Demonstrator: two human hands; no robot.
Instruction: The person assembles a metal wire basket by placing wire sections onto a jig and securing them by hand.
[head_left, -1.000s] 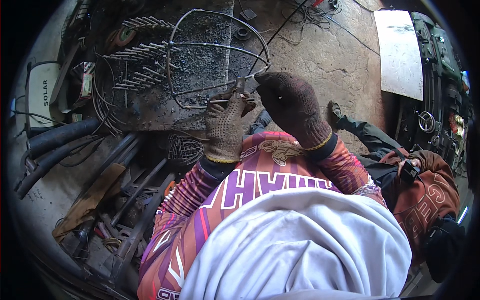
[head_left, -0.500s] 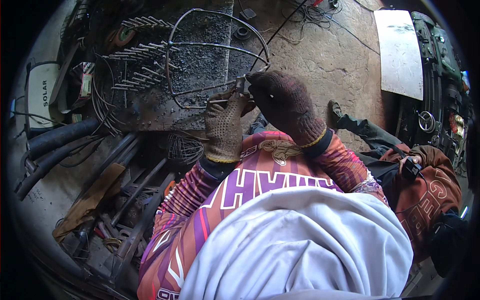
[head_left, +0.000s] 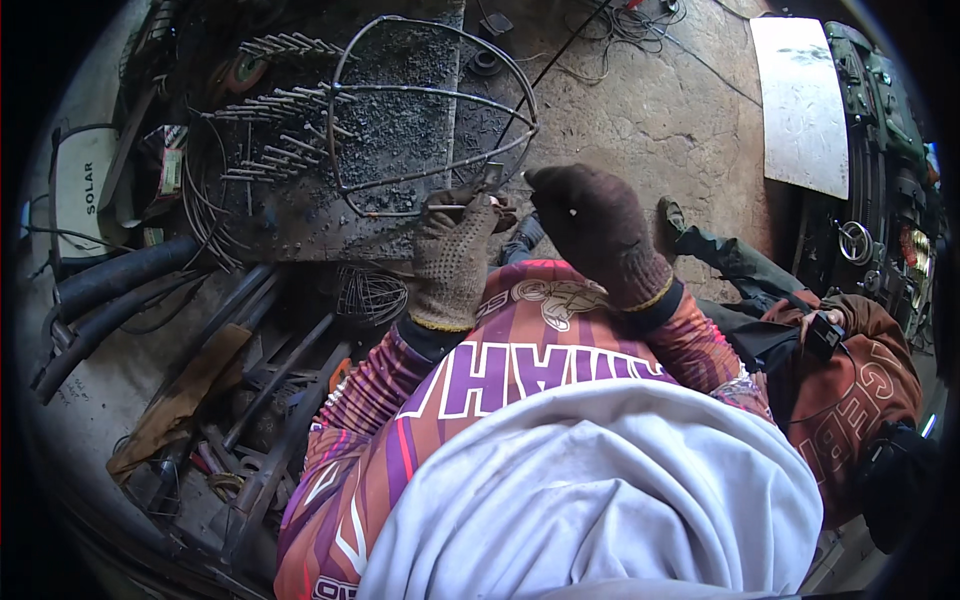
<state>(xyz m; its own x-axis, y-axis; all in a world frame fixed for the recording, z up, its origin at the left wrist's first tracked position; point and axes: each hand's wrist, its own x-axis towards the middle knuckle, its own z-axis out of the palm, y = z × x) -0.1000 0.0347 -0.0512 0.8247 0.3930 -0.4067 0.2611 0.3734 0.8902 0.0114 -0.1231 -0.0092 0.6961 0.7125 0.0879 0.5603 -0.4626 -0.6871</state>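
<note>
- Two gloved hands over the near edge of the tabletop (head_left: 290, 228): the left hand (head_left: 447, 250) closed and busy, the right hand (head_left: 600, 230) just beside it, a gap between them!
- And there's the change: half a second ago the right hand's fingertips looked right up against the small metal piece (head_left: 492, 174); now they have eased off to the right and a little lower.
- What that means: the metal piece, standing just beyond the left hand's fingers, appears to rest in that grip alone.
- The left hand is pinched narrow around a thin rod (head_left: 446, 207); whether that is the near bar of the wire frame (head_left: 400, 88), I cannot tell from here.
- Right hand: fingers bunched, a pale tip showing at the front. Holding something? Cannot tell.
- The frame lies just ahead of the left hand, looped over the dark, chip-strewn tabletop, its cross bars plain to see; it has shifted a touch leftward in view, possibly just the head moving.
- Out left, the rows of short rods (head_left: 270, 105) haven't budged.
- Over on the right, a co-worker's hand holds a small black device (head_left: 823, 334), well apart from the action.
</note>
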